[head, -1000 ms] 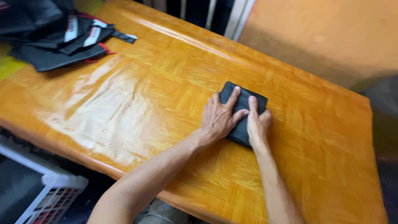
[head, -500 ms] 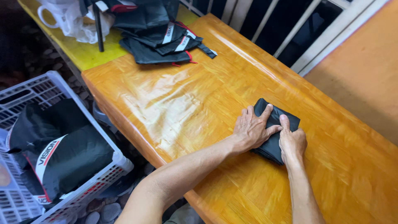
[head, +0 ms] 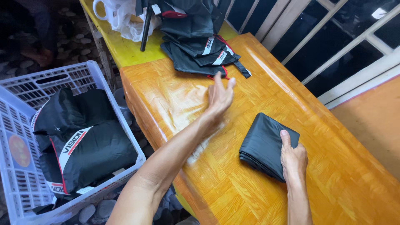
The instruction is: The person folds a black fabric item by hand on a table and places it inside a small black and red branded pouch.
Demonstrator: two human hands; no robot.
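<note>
The left hand (head: pixel 219 95) stretches out over the glossy orange table (head: pixel 258 183), fingers spread wide and holding nothing, aimed toward the pile of black garments (head: pixel 196 52) at its twelve o'clock. The right hand (head: pixel 293 158) lies flat, fingers pressed on the folded black cloth (head: pixel 264 143), gripping nothing. That cloth sits at four o'clock from the left hand, well apart, with bare tabletop between, the table's near edge at eight o'clock above a white crate (head: pixel 25 175).
</note>
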